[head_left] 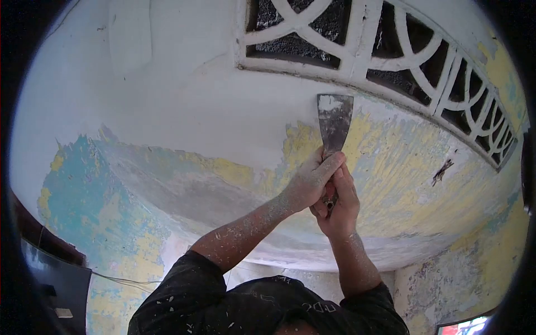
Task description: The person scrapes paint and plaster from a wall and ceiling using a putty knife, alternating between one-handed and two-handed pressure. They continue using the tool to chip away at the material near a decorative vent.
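Note:
A wide metal scraper (335, 124) points upward, its blade edge at the wall just under the vent blocks, with a white smear near its tip. My left hand (314, 177) is closed around the upper handle and the base of the blade. Below and to the right, my right hand (341, 204) wraps the handle, of which a red and dark part shows between the hands. Around the blade the wall (385, 145) shows patchy yellow, with smooth white paint (212, 111) to the left. Pale flecks cover both forearms.
White patterned vent blocks (357, 61) run along the upper right. A dark frayed hole (443, 172) marks the wall at right. At lower left are a dark cabinet (56, 279) and thin wires (125, 280). A bright screen-like object (466, 326) sits at lower right.

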Available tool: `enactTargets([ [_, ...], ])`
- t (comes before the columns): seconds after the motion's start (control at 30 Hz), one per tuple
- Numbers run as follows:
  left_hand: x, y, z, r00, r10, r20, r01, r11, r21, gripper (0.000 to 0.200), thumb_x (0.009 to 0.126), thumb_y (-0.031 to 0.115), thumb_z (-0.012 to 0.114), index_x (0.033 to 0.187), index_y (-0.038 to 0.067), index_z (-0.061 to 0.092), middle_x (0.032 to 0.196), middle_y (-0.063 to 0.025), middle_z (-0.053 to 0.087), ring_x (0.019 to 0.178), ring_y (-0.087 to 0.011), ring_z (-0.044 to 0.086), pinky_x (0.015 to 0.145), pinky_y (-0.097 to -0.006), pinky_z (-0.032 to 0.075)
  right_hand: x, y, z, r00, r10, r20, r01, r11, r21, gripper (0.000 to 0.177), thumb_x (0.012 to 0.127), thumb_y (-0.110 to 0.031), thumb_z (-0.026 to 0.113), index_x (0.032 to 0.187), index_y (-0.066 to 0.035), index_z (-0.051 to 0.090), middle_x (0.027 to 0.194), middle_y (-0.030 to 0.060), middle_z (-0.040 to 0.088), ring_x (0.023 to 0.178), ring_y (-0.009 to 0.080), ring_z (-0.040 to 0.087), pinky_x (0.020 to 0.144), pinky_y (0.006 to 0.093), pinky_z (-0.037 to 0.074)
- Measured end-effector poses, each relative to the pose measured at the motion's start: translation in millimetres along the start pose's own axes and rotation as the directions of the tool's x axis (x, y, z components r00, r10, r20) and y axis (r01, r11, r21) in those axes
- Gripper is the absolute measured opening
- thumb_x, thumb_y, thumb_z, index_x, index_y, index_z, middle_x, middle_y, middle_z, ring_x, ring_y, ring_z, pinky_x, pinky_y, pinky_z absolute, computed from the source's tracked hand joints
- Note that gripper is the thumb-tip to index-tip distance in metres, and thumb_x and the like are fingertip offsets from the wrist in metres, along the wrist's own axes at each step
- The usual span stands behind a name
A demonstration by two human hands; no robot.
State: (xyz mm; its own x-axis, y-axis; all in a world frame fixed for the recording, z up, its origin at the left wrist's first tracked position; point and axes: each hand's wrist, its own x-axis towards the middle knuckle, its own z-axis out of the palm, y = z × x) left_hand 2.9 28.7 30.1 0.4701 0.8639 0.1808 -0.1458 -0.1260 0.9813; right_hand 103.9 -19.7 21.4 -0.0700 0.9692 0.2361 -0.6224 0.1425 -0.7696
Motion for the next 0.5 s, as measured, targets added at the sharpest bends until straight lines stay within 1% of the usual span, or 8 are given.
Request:
enactTargets([
  [0.1, -3.0, -2.5, -0.2, 0.981, 0.181, -0.064, -0.179, 0.983, 0.034, 0.044, 0.102, 0.043, 0.043, 0.118, 0.002, 0.048, 0.096, -0.0098, 0.062, 0.086, -0.0125, 0.06, 0.079, -0.0272, 0.05, -2.4, -1.4, 2.3, 0.993, -0.027, 0.113, 0.022, 0.999, 0.042, 0.034, 0.103, -0.028, 0.037, 0.124, -0.004, 0.047, 0.068, -0.0023, 0.05, 0.042, 0.0041, 0.039, 0.036, 0.0201, 0.028],
  [0.2, -32.1, -44.3, 17.8, 0.89, 0.424, -0.169, -0.444, 0.89, -0.103, 0.069, 0.099, 0.037, 0.049, 0.149, 0.001, 0.017, 0.122, -0.0208, 0.054, 0.113, -0.0237, 0.055, 0.097, -0.0372, 0.043, -19.5, 8.0, -5.8, 1.0, 0.009, 0.016, -0.008, 0.996, -0.091, 0.039, 0.102, -0.028, 0.037, 0.13, -0.002, 0.043, 0.076, -0.0016, 0.052, 0.051, 0.0031, 0.043, 0.041, 0.018, 0.03],
  [0.23, -41.0, -52.2, 19.4, 0.889, 0.425, -0.173, -0.445, 0.889, -0.104, 0.069, 0.099, 0.037, 0.049, 0.149, 0.001, 0.017, 0.122, -0.0208, 0.054, 0.113, -0.0237, 0.055, 0.097, -0.0372, 0.043, -23.0, 18.2, -11.8, 1.0, 0.009, 0.017, -0.008, 0.998, -0.062, 0.059, 0.097, -0.031, 0.051, 0.146, -0.003, 0.031, 0.088, 0.0004, 0.052, 0.052, 0.004, 0.044, 0.041, 0.0206, 0.034],
  [0.33, -66.2, -65.8, 13.5, 0.865, 0.461, -0.197, -0.47, 0.883, 0.001, 0.08, 0.094, 0.028, 0.059, 0.15, -0.002, 0.011, 0.132, -0.0259, 0.046, 0.119, -0.027, 0.051, 0.101, -0.0391, 0.04, -21.3, 31.9, -13.6, 0.99, 0.021, 0.142, -0.038, 0.992, 0.122, 0.059, 0.097, -0.029, 0.051, 0.145, -0.001, 0.03, 0.089, 0.0006, 0.05, 0.062, 0.0048, 0.045, 0.052, 0.0197, 0.037],
  [0.4, -73.7, -65.6, 8.4, 0.85, 0.521, -0.081, -0.481, 0.829, 0.285, 0.086, 0.094, 0.04, 0.057, 0.153, 0.003, 0.007, 0.145, -0.0244, 0.034, 0.131, -0.0302, 0.041, 0.108, -0.0433, 0.032, -32.8, 34.2, -14.6, 0.986, 0.042, 0.164, -0.06, 0.992, 0.109, 0.06, 0.097, -0.03, 0.053, 0.144, 0.001, 0.031, 0.089, 0.0003, 0.047, 0.071, 0.007, 0.045, 0.06, 0.0215, 0.038],
  [0.43, -76.2, -66.3, 5.9, 0.842, 0.538, -0.031, -0.5, 0.802, 0.328, 0.075, 0.094, 0.037, 0.058, 0.151, 0.004, 0.022, 0.145, -0.0229, 0.036, 0.132, -0.0319, 0.04, 0.109, -0.0432, 0.032, -39.6, 37.3, -13.8, 0.993, 0.039, 0.115, -0.053, 0.991, 0.123, 0.056, 0.098, -0.028, 0.051, 0.142, 0.001, 0.033, 0.092, 0.0017, 0.049, 0.074, 0.0085, 0.047, 0.063, 0.023, 0.04],
  [0.47, -77.1, -63.6, 5.0, 0.842, 0.538, -0.03, -0.5, 0.801, 0.329, 0.075, 0.094, 0.037, 0.058, 0.151, 0.004, 0.022, 0.145, -0.0229, 0.036, 0.132, -0.0319, 0.04, 0.109, -0.0432, 0.032, -43.5, 39.1, -9.6, 0.997, 0.037, 0.065, -0.046, 0.99, 0.137, 0.051, 0.099, -0.027, 0.05, 0.14, 0.001, 0.035, 0.095, 0.0031, 0.05, 0.078, 0.01, 0.05, 0.066, 0.0244, 0.042],
  [0.5, -79.3, -57.5, 5.4, 0.875, 0.484, -0.02, -0.449, 0.826, 0.342, 0.066, 0.095, 0.035, 0.055, 0.147, 0.003, 0.03, 0.143, -0.0227, 0.039, 0.132, -0.0324, 0.041, 0.109, -0.0424, 0.032, -47.4, 33.2, 9.3, 0.992, 0.061, -0.113, -0.041, 0.984, 0.171, 0.04, 0.101, -0.023, 0.045, 0.134, 0.0, 0.04, 0.104, 0.0069, 0.053, 0.091, 0.0135, 0.054, 0.077, 0.0277, 0.045],
])
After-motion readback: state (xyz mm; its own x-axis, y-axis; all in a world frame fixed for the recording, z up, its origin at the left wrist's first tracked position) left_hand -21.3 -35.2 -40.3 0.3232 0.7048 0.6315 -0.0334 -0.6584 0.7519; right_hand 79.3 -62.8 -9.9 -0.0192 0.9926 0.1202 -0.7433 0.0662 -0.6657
